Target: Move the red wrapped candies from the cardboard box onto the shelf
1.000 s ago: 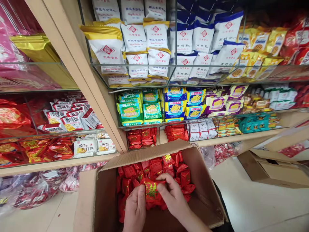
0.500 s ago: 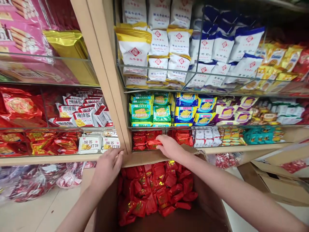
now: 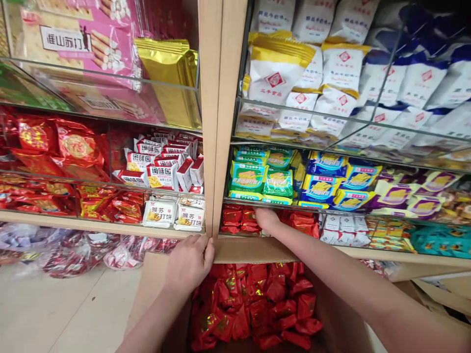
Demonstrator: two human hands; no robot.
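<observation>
right hand (image 3: pixel 268 221) among shelved red packets (image 3: pixel 232 219), grip hidden; left hand (image 3: pixel 190 261) at box (image 3: pixel 253 249), hold unclear; boxed packets (image 3: pixel 257 313) remain below.

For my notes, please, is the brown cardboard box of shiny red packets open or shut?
Open: shiny red packets show inside the cardboard box.
</observation>
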